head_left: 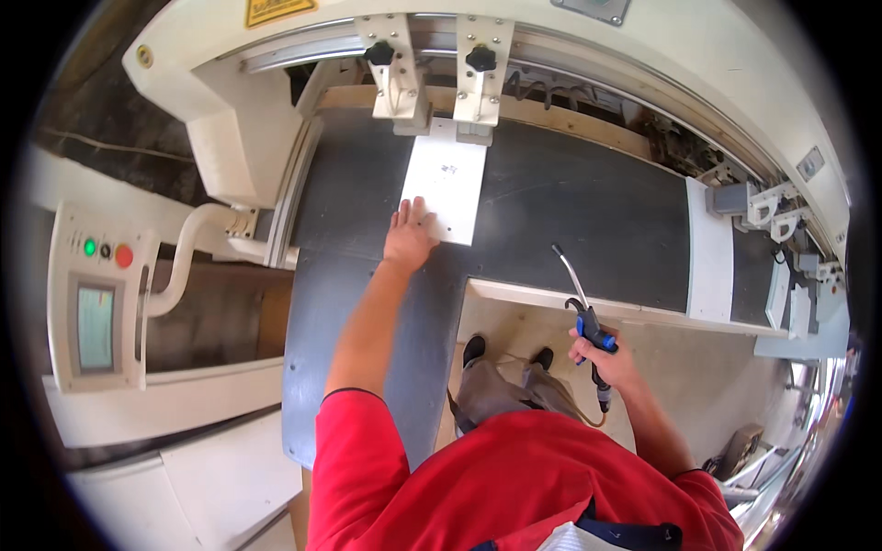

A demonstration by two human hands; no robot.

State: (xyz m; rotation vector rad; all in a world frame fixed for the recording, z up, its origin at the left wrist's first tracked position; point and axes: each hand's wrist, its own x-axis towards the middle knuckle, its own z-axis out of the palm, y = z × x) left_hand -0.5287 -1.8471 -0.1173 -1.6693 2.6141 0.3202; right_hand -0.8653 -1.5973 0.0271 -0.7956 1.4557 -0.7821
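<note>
A white rectangular board (445, 179) with small dark holes lies on the dark machine table (588, 220). Its far end sits between two clamp blocks that come down from a rail. On the board's near left edge my left hand (410, 237) rests with fingers stretched out and grips nothing. Out to the right, past the table's front edge, my right hand (606, 356) is wrapped round a black and blue air blow gun (593, 326). The gun's thin metal nozzle points up and left toward the table. A hose runs down from its handle.
Two black-knobbed clamp brackets (390, 83) hang over the table's far side. At the left stands a control panel (96, 303) with a screen and green and red buttons. A white strip (709, 248) crosses the table at the right, with more clamps (776, 209) beyond.
</note>
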